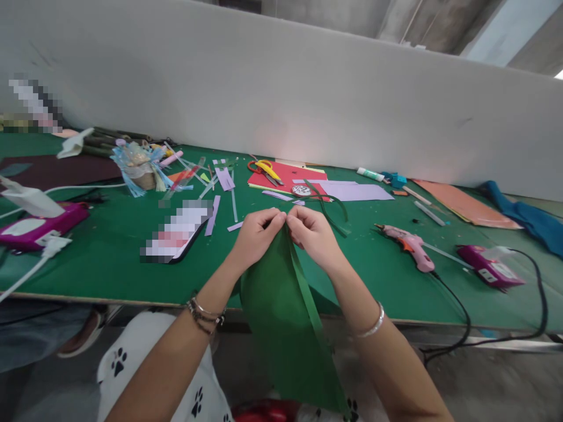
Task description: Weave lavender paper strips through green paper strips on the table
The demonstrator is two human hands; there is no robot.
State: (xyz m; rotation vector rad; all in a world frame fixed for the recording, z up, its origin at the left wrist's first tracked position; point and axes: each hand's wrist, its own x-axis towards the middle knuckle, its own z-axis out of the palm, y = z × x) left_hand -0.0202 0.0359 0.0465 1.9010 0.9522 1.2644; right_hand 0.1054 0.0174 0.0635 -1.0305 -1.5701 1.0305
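A sheet of green paper hangs from my two hands over the table's front edge, with a narrow folded or partly separated strip along its right side. My left hand pinches its top end from the left. Close beside it, almost touching, my right hand pinches the same end from the right. Both sets of fingers are closed on the paper. Just beyond my right hand lie thin green paper strips. The lower end of the sheet drops towards my lap.
Scissors lie on red paper at the back, near purple paper. A phone rests left of my hands. A pink glue gun and a purple power strip are on the right; another power strip sits left.
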